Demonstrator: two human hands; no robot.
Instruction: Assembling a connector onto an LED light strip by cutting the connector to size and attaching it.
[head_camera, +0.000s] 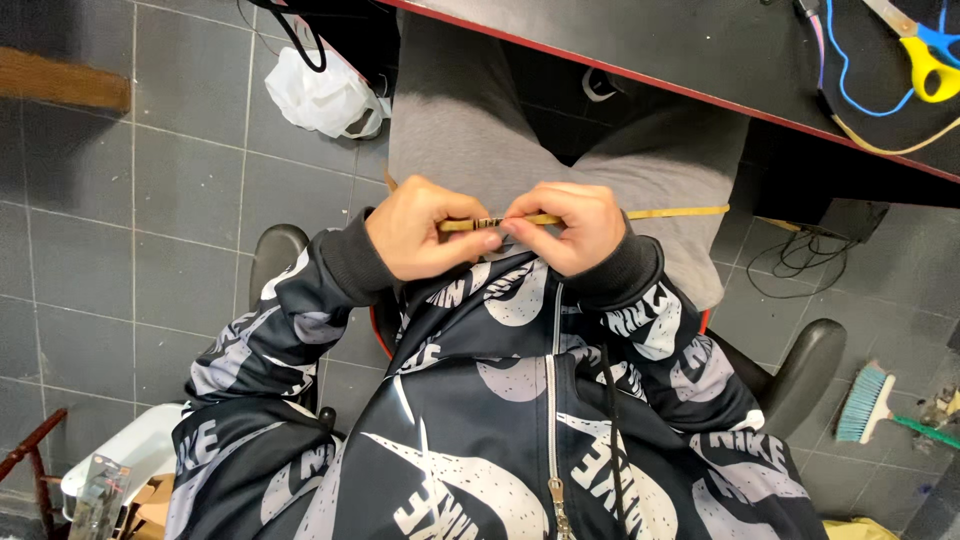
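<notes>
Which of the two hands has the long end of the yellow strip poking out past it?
The right hand: the yellow strip runs far out beyond it, while beside the left hand only a short bit shows.

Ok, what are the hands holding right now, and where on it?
Both hands pinch a thin yellowish strip: left hand near its end, right hand just beside; the rest sticks out past the right hand.
</notes>
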